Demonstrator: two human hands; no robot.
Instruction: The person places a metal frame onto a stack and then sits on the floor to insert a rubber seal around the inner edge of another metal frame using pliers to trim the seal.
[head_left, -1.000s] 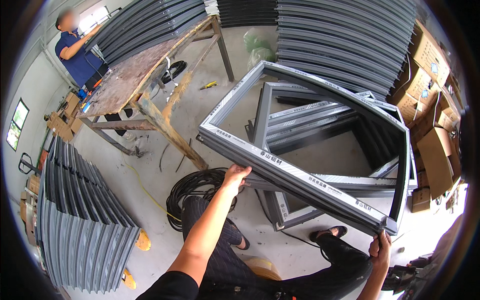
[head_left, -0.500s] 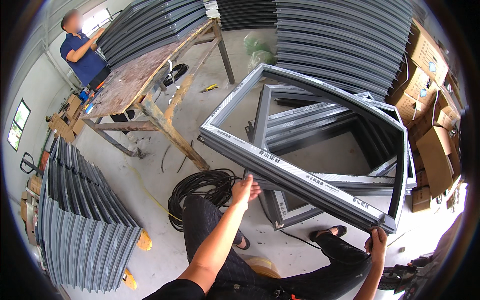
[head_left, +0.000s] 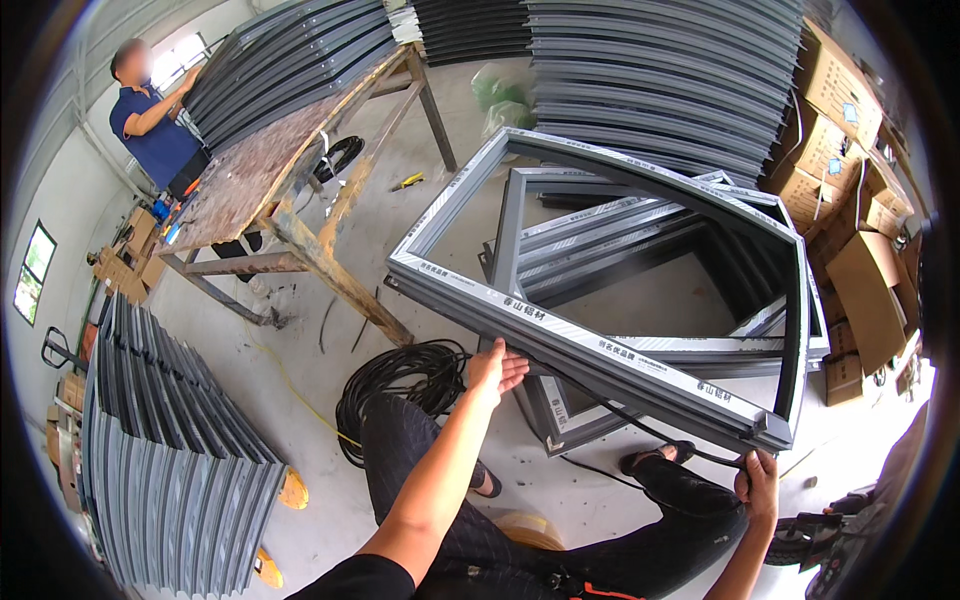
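Observation:
A grey metal window frame [head_left: 600, 338], with white printed film along its faces, lies tilted on top of other frames in front of me. My left hand [head_left: 497, 370] is beside its near edge, fingers stretched out and thumb raised. From near those fingertips a thin black rubber strip [head_left: 640, 420] runs along the near side, sagging away from the frame toward the right. Just off the frame's near right corner, my right hand [head_left: 758, 482] is closed on the strip's right end. Whether the strip touches my left fingers, I cannot tell.
More grey frames [head_left: 560, 415] lie crossed underneath. A coil of black strip [head_left: 400, 385] rests on the floor by my left knee. Stacked profiles [head_left: 180, 480] stand at left. Another person [head_left: 160, 130] is beyond the worn table [head_left: 270, 180]; cardboard boxes [head_left: 865, 300] line the right.
The black strip now hangs visibly apart from the frame's near side, between my hands. My right hand keeps its grip near the corner; my left hand has barely moved.

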